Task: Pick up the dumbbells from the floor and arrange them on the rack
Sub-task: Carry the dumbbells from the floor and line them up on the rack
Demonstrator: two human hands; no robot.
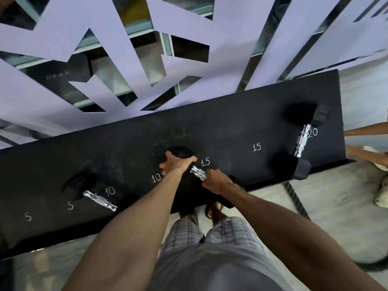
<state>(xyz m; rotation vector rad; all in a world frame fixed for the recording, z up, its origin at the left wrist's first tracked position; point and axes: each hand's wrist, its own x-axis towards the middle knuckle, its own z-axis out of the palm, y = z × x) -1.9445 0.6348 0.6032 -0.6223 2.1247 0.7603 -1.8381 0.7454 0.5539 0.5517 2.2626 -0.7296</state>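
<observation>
A black rack shelf (231,127) with chalked numbers 5, 10, 15, 20 runs across the view. Between a "10" and a "15" mark lies a black hex dumbbell (198,172) with a chrome handle. My left hand (175,163) grips its far head, and my right hand (218,182) holds the handle's near end, hiding the near head. A smaller dumbbell (98,200) rests by the left "10" mark. A large dumbbell (301,142) lies at the "20" mark on the right.
A pale cut-out panel wall (189,59) stands directly behind the rack. My feet and checked shorts are below the shelf's front edge. Another person's arms (365,141) reach in at the right edge. A thick rope (296,200) lies on the pale floor.
</observation>
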